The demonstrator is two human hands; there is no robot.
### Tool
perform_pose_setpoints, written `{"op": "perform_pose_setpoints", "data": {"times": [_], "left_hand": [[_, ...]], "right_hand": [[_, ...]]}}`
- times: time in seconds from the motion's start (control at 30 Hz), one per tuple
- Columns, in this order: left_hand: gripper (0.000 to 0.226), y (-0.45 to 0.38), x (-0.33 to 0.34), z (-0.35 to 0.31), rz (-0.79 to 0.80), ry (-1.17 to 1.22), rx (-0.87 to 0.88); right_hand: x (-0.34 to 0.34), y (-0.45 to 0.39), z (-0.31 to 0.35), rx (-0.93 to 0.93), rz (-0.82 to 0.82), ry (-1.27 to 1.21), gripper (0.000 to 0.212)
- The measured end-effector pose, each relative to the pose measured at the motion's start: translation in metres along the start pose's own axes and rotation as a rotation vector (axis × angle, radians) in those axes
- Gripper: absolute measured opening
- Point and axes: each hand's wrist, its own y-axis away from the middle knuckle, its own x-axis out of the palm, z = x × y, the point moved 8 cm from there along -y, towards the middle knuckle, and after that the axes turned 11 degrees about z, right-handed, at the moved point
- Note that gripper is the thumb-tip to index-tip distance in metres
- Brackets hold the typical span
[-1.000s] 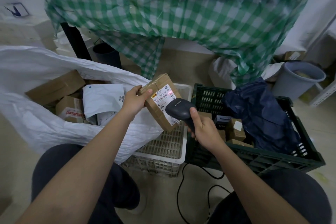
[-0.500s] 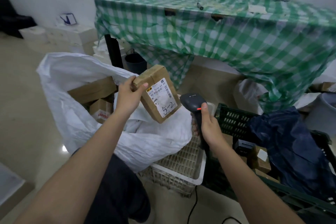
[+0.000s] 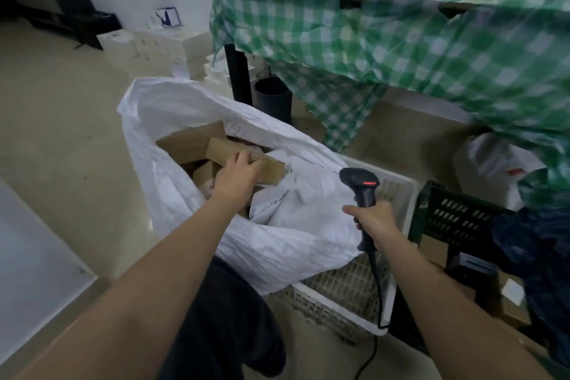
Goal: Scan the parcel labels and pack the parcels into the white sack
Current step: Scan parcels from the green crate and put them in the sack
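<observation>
Now, left hand gripping brown parcel inside white sack, right hand clutching scanner

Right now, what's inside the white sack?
Inside the white sack: brown cardboard parcels, white mailer bags, and the cardboard box that the left hand holds on top. Anything deeper is covered.

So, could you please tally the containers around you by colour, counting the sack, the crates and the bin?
White: 2, the white sack and the white crate
Dark green: 1, the green crate
Black: 1, the black bin
Total: 4
</observation>
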Motion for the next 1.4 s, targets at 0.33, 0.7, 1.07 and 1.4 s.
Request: {"op": "perform_pose_setpoints", "data": {"times": [0.33, 0.7, 1.07, 1.4], "left_hand": [[0.053, -0.037, 0.041, -0.002, 0.107, 0.137, -0.114], [0.087, -0.049, 0.063, -0.010, 0.139, -0.002, -0.213], [0.057, -0.047, 0.061, 0.000, 0.169, 0.053, -0.254], [0.054, -0.024, 0.055, 0.003, 0.263, 0.199, -0.147]], "right_hand": [[-0.032, -0.039, -0.065, 0.086, -0.272, -0.031, 0.034], [-0.021, -0.053, -0.093, 0.114, -0.236, -0.098, 0.031], [-0.025, -0.034, -0.073, -0.001, -0.229, -0.342, 0.040], [-0.006, 0.013, 0.031, -0.297, -0.244, -0.331, 0.030]]}}
